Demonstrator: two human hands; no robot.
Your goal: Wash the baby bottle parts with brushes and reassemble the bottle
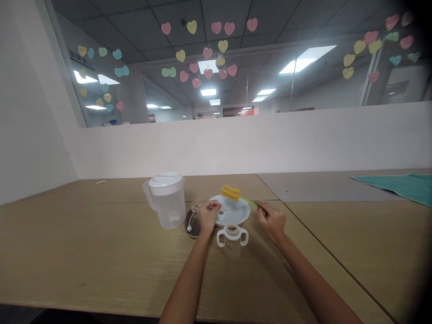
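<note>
My right hand point(272, 219) grips the thin green handle of a bottle brush point(231, 192). Its yellow sponge head is over the far side of a white plate point(245, 218). At the plate's left edge is my left hand point(208, 215), fingers pinched together; what they hold, if anything, I cannot make out. A white ring-shaped cap point(221, 215) is just right of that hand, at the plate. In front of the plate stands a clear baby bottle point(232, 245) with two white handles and an uncovered mouth. Left of my left hand, a white straw with a ball end point(189, 227) rests on a dark round dish point(191, 233).
A translucent lidded pitcher point(168, 207) stands to the left. A green cloth point(405, 186) lies at the far right. The wooden table point(101, 252) meets a white wall point(236, 148), with a window above it carrying heart-shaped notes.
</note>
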